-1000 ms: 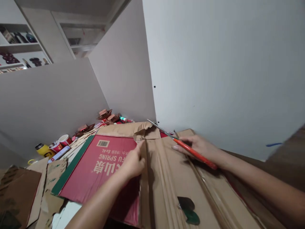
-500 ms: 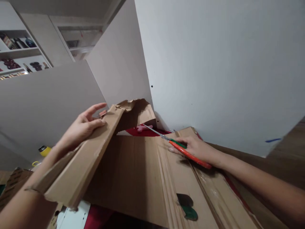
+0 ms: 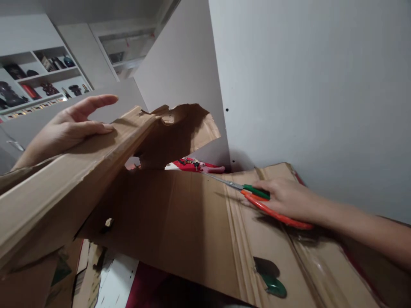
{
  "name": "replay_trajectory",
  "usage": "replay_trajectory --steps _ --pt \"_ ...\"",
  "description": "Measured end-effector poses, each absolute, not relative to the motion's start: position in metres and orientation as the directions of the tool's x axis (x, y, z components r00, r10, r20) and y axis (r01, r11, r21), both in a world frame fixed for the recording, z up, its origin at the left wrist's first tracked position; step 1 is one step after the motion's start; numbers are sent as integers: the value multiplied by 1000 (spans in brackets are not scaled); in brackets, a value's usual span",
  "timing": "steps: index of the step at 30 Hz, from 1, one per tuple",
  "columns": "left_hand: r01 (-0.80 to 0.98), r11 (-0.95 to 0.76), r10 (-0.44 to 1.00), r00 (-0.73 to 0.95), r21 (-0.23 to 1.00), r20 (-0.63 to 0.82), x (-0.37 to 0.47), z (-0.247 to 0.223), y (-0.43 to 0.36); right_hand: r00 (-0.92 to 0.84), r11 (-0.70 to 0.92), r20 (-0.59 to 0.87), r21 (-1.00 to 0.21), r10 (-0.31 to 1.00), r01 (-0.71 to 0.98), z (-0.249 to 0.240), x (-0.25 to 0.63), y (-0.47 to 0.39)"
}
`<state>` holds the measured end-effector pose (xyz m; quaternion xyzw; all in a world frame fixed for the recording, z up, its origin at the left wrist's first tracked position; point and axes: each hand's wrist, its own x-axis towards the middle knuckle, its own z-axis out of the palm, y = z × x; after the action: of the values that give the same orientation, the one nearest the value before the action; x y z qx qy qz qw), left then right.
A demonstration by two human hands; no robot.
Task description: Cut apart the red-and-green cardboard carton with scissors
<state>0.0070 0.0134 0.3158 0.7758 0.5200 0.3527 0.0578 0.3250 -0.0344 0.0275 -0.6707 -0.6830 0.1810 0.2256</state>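
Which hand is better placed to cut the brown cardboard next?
Probably the right hand: it holds the orange-and-green scissors on the brown cardboard sheet. The left hand lifts the flap.

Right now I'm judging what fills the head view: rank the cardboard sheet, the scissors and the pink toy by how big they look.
1. cardboard sheet, fills most of the frame
2. scissors, under the right hand
3. pink toy, farther off, so its true size is unsure

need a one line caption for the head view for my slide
Left hand lifts a cardboard flap while the right hand holds orange-handled scissors on the flattened box.
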Motion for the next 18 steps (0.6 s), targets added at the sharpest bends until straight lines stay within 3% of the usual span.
replay_trajectory --steps 3,9,18 --pt "737 -483 853 274 473 445 -6 331 6 -33 73 92 -479 995 875 54 314 -36" --pt "772 -454 825 176 445 537 -19 340 -13 -87 103 75 -253 993 962 92 294 -32" --pt "685 -541 804 252 488 538 -20 322 -33 -98 103 29 -272 995 957 122 254 24"
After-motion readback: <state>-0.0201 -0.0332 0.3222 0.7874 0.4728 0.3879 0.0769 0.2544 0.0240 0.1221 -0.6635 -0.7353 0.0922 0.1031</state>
